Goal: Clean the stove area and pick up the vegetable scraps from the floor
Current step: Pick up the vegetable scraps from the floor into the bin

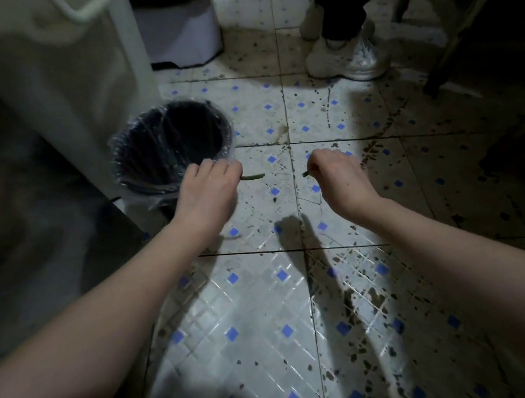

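Two hands [208, 191] [334, 172], two green scraps [253, 177] [305, 173]

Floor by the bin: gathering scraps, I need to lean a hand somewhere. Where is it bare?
Bare tiles: between the forearms, below the left hand and right hand; between bin and shoes. Crowded: cabinet beside bin, chair legs beside shoes.

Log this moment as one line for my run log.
step: picking up scraps | left hand: pinches green scrap | right hand: pinches small scrap | bin: beside left hand | floor: stained
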Demonstrator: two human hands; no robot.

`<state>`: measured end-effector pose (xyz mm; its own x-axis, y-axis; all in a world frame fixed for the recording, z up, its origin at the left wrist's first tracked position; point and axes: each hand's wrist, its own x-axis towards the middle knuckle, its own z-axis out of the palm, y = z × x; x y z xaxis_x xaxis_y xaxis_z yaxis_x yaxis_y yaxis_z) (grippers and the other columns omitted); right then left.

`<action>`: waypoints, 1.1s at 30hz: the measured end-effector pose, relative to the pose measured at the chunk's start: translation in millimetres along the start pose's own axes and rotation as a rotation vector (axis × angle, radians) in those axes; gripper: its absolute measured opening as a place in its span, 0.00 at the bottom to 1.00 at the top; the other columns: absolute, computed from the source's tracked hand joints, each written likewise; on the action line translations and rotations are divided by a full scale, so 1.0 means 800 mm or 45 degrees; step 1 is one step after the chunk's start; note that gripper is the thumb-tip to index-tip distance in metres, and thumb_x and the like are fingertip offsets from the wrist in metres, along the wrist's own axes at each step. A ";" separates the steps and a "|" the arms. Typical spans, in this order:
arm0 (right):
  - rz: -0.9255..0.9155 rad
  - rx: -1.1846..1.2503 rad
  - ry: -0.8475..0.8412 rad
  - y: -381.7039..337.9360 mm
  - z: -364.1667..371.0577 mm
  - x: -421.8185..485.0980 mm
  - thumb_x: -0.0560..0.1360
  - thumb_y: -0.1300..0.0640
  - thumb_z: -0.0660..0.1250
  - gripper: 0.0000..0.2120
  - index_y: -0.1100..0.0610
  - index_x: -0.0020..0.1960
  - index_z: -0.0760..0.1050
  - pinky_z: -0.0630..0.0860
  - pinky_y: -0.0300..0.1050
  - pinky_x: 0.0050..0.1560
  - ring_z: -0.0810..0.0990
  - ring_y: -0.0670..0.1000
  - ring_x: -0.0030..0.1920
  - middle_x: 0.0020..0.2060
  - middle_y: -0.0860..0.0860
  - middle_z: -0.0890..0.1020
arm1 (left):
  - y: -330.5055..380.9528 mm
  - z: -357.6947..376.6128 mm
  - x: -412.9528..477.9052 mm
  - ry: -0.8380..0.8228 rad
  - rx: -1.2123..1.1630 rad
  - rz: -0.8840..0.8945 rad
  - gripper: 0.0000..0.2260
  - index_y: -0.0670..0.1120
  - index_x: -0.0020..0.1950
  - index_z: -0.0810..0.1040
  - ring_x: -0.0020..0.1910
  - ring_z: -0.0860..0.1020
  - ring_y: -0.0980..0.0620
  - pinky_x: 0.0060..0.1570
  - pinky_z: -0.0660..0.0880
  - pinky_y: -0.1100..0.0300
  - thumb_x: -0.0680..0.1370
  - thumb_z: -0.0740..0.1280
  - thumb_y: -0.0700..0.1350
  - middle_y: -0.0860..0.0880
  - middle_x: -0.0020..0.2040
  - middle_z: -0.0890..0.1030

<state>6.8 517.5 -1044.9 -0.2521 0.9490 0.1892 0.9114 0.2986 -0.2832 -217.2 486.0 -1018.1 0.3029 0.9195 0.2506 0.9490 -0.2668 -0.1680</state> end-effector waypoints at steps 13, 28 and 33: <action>-0.059 0.120 0.091 -0.057 0.004 0.058 0.78 0.64 0.60 0.05 0.56 0.46 0.71 0.69 0.48 0.45 0.71 0.53 0.43 0.43 0.53 0.77 | -0.077 -0.014 0.019 0.145 -0.046 -0.306 0.07 0.45 0.55 0.74 0.51 0.74 0.41 0.48 0.65 0.49 0.80 0.60 0.42 0.44 0.50 0.77; -0.088 0.266 0.140 -0.107 0.024 0.095 0.78 0.62 0.59 0.04 0.57 0.47 0.72 0.71 0.52 0.49 0.73 0.56 0.45 0.43 0.53 0.77 | -0.101 0.016 -0.018 -0.081 0.013 -0.389 0.12 0.45 0.60 0.73 0.54 0.74 0.42 0.51 0.67 0.49 0.80 0.58 0.46 0.45 0.56 0.77; -0.164 0.396 0.129 -0.143 0.033 0.107 0.77 0.63 0.61 0.03 0.58 0.47 0.73 0.69 0.49 0.48 0.73 0.56 0.47 0.45 0.54 0.78 | -0.103 0.017 -0.035 -0.067 -0.054 -0.410 0.14 0.44 0.61 0.75 0.60 0.74 0.43 0.54 0.68 0.49 0.80 0.57 0.48 0.45 0.63 0.76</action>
<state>-127.2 567.1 -1021.3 -0.3108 0.8915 0.3296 0.7278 0.4462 -0.5208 -304.9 485.9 -1024.2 -0.0170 0.9719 0.2347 0.9984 0.0292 -0.0484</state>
